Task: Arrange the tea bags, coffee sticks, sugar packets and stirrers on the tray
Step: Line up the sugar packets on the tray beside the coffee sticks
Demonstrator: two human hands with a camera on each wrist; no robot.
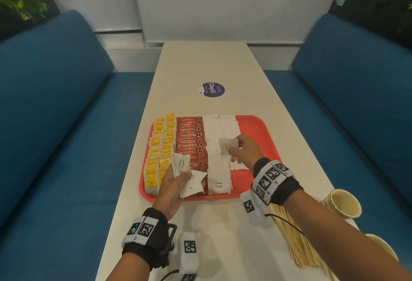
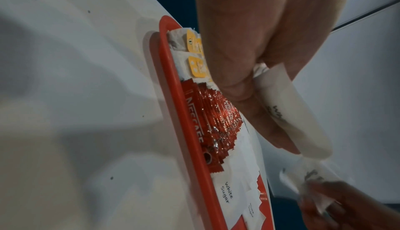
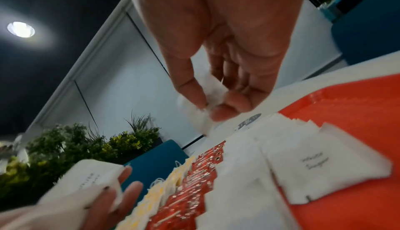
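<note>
A red tray (image 1: 256, 124) on the table holds yellow tea bags (image 1: 159, 147) on its left, red Nescafe coffee sticks (image 1: 189, 138) in the middle and rows of white sugar packets (image 1: 219, 182) to their right. My left hand (image 1: 172, 182) grips a bunch of white sugar packets (image 1: 181, 164) over the tray's near left; the bunch (image 2: 285, 103) shows between its fingers. My right hand (image 1: 243, 149) pinches one sugar packet (image 1: 227, 144) above the sugar rows, seen also as a packet (image 3: 199, 112) at its fingertips. Wooden stirrers (image 1: 296, 240) lie on the table under my right forearm.
Two paper cups (image 1: 344, 202) stand at the table's near right edge. A purple round sticker (image 1: 211, 89) lies beyond the tray. Blue sofas flank the narrow table on both sides. The tray's right part (image 3: 357, 105) shows bare red.
</note>
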